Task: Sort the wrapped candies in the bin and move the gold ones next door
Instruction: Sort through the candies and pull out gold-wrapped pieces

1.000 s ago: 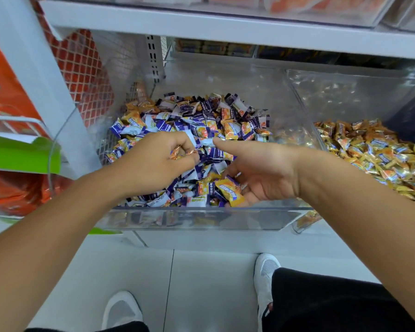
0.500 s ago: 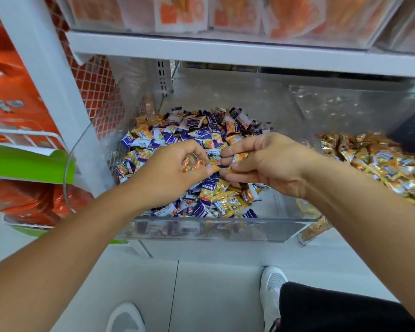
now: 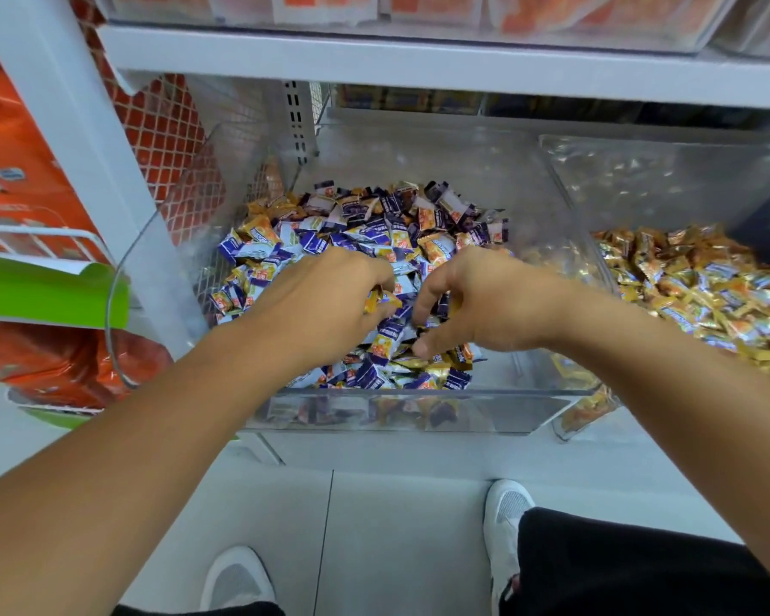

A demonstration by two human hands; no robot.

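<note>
The left hand (image 3: 329, 300) grips gold candies (image 3: 371, 300) over the bin (image 3: 418, 393). The right hand (image 3: 472, 304) curls down into the pile, pinching at one. The gold bin (image 3: 587, 411) lies to the right, nearer the right hand.

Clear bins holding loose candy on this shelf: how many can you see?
2: the mixed bin under both hands, and the gold-candy bin to its right, cut off by the frame. More may lie beyond view.

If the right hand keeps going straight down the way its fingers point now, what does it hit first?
Most likely the mixed candies heaped in the clear bin: the right hand curls fingers-down just over them, possibly touching already. Depth is hard to judge.
</note>
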